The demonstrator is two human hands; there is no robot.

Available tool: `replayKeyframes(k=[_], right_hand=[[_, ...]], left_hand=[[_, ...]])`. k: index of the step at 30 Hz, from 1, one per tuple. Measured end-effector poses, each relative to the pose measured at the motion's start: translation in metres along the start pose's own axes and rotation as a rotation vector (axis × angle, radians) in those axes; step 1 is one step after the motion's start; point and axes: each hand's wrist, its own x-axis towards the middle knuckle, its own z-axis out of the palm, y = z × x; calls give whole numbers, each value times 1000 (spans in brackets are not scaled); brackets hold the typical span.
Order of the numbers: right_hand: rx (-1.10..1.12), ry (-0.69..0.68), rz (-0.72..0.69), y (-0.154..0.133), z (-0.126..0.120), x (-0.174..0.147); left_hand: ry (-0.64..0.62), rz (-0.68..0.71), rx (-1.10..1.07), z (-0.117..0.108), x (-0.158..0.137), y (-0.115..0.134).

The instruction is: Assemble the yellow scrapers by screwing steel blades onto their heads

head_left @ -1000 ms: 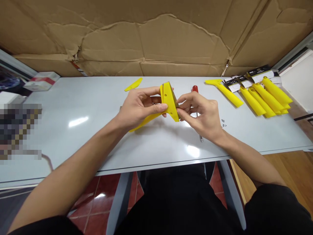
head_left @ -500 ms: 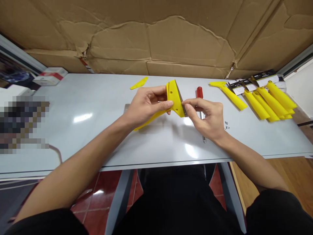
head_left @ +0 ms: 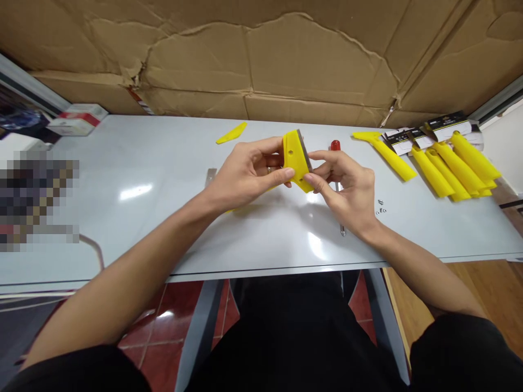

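A yellow scraper (head_left: 295, 163) is held up above the table, its flat head with two holes facing me. My left hand (head_left: 247, 177) is closed around it, thumb on the face; most of the handle is hidden behind that hand. Along the head's right edge runs a dark scraper blade (head_left: 304, 149). My right hand (head_left: 351, 188) pinches the lower end of this edge between thumb and fingers. Behind the right hand lies a screwdriver (head_left: 335, 145) with a red handle, partly covered. Small screws (head_left: 381, 210) lie just right of that hand.
A loose yellow plate (head_left: 231, 133) and a small metal piece (head_left: 211, 175) lie on the white table (head_left: 261, 245). Several yellow scrapers (head_left: 439, 169) are grouped at right, with another yellow handle (head_left: 390, 158) beside them. Cardboard (head_left: 318, 60) stands behind; a white-and-red box (head_left: 79, 118) is at left.
The scraper head has turned slightly, and the blade now lies along its edge with less sticking out at the bottom. My right fingers have shifted up along that edge.
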Motion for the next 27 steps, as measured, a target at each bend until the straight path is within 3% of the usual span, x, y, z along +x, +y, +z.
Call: replayKeyframes(k=[4, 10, 27], right_hand=[[17, 0, 15, 1, 2, 0], [43, -17, 46, 1, -3, 4], [37, -25, 46, 0, -7, 6]], left_hand=[[1, -14, 78, 2, -2, 0], [104, -25, 91, 11, -3, 2], [77, -26, 104, 8, -4, 8]])
